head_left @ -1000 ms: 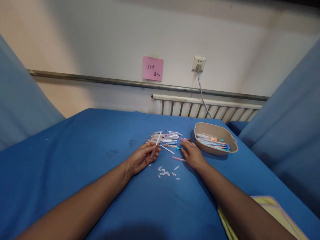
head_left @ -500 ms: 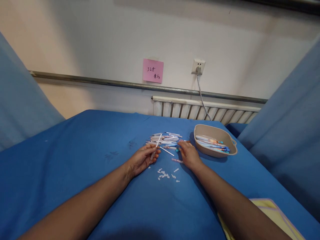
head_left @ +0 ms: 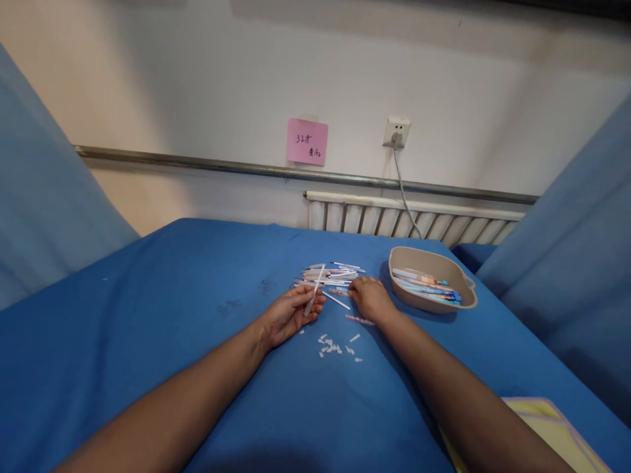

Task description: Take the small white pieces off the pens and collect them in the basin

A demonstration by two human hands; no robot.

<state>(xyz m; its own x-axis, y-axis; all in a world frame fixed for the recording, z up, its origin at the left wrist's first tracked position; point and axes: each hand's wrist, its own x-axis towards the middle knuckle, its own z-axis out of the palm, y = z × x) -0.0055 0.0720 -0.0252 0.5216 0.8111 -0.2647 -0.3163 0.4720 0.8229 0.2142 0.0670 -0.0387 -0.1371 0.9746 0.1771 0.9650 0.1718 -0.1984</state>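
Over the blue cloth, the left hand pinches a slim white stick with a translucent lower part between thumb and fingers; a light, steady hold probably suits so thin a piece. The right hand bends at the right end of a loose heap of thin white and patterned sticks; whether its hidden fingertips clasp anything cannot be told, and a gentle touch there should spare neighbouring pieces a roll. The pinched stick's lower part lies across the left fingers, its white end jutting past the thumb, tilted towards the heap.
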